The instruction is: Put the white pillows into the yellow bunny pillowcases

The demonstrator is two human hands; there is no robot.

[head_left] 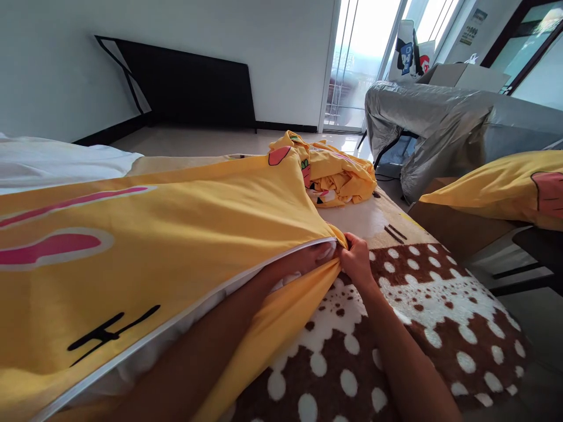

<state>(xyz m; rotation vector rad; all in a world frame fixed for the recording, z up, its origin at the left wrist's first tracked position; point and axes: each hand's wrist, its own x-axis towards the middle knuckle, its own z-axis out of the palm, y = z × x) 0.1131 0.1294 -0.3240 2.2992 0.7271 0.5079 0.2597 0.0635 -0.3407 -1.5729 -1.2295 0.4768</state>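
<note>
A yellow duvet cover (211, 211) with pink and black cartoon print stretches across the bed from the left. Its long opening, edged by a white zipper strip, faces me. Through that opening reaches my left arm, and my left hand (322, 253) is at the corner inside, closed on a bit of white quilt (285, 280). More white filling shows along the opening. From outside, my right hand (355, 258) grips the cover's corner, its fingers wrapped round the bunched yellow cloth right beside my left hand. The left fingertips are partly hidden by fabric.
A brown and white dotted blanket (347, 363) covers the bed. Crumpled yellow bedding (343, 173) lies at the far edge, white bedding (65, 161) at the left. To the right are a yellow pillow (492, 187) and a silver-wrapped piece of furniture (444, 111). A black panel (189, 88) leans against the wall.
</note>
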